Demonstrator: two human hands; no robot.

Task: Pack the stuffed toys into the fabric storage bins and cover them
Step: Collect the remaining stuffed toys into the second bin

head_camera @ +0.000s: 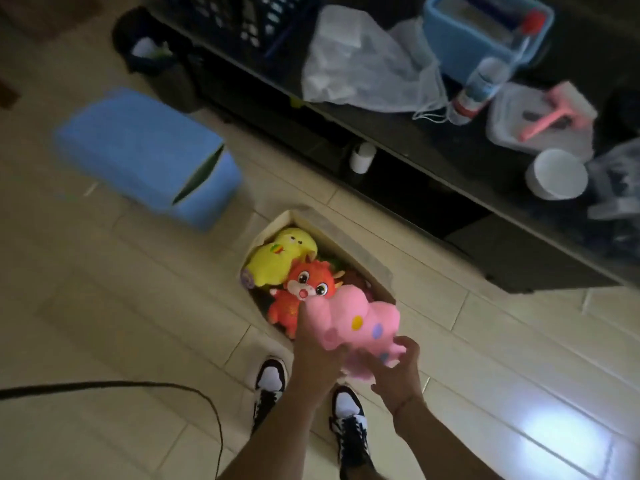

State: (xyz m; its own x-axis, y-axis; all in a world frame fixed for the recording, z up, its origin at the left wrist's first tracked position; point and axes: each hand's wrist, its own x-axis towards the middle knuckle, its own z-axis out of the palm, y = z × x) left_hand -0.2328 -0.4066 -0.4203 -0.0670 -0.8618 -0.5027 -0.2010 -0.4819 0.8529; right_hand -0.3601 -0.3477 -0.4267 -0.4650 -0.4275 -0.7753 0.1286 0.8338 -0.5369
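Note:
An open beige fabric bin (360, 252) stands on the floor in front of my feet. Inside lie a yellow plush toy (280, 256) and a red plush dragon (304, 289). Above the bin's near end I hold a pink plush toy (360, 320) with coloured spots. My left hand (317, 351) grips its left side. My right hand (398, 370) holds its lower right part with curled fingers. A blue fabric bin (138, 150) with its lid nearly closed sits to the far left on the floor.
A dark low table (415, 143) runs along the right, carrying a white plastic bag (360, 64), a blue tub (485, 32), a bottle (481, 84), a clear box (540, 119) and a white bowl (557, 173). A black waste bin (156, 60) stands at the back left. A black cable (138, 386) crosses the tiled floor.

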